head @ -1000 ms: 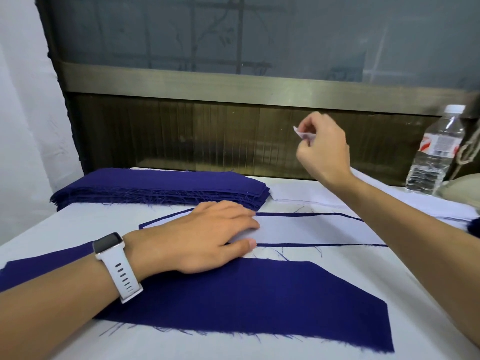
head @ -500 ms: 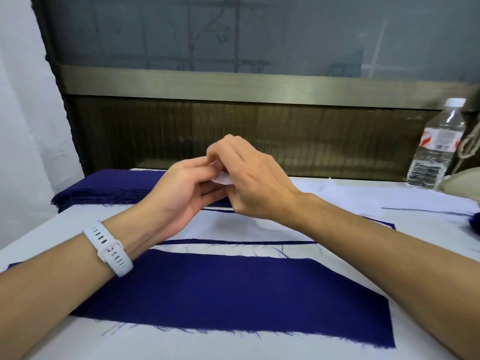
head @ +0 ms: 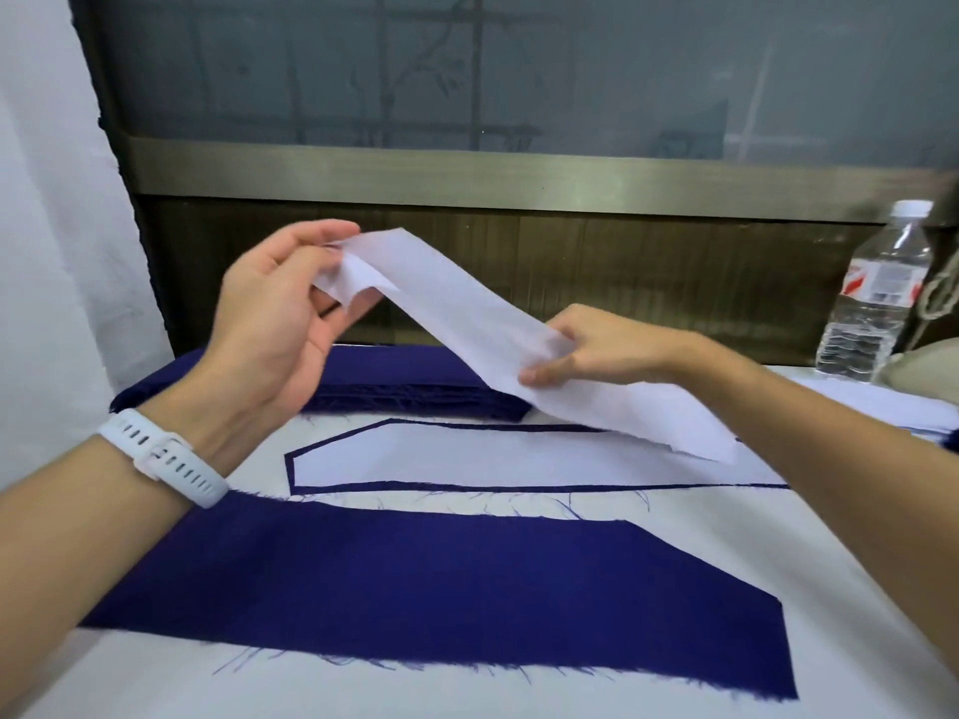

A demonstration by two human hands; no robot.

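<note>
A long white strip of thin fabric (head: 456, 308) is hanging slanted above the white-covered table (head: 129, 682), its lower end trailing over a white-faced, navy-edged panel (head: 467, 454). The left hand (head: 270, 324) is pinching the strip's raised end, and the right hand (head: 607, 350) is pinching it further along. A large navy cloth piece (head: 415, 589) is lying nearer the person, and a clear plastic water bottle (head: 872, 303) is standing far right.

A moment ago the two hands were bunched together; now they have drawn apart. The left hand (head: 275, 324) has come off the table and risen to its own side, gripping one end of a white strip (head: 467, 313) now stretched open between them. The right hand (head: 597, 350) has dropped lower and pinches the strip farther along. Its loose tail seems to brush the bordered white piece (head: 467, 459).
</note>
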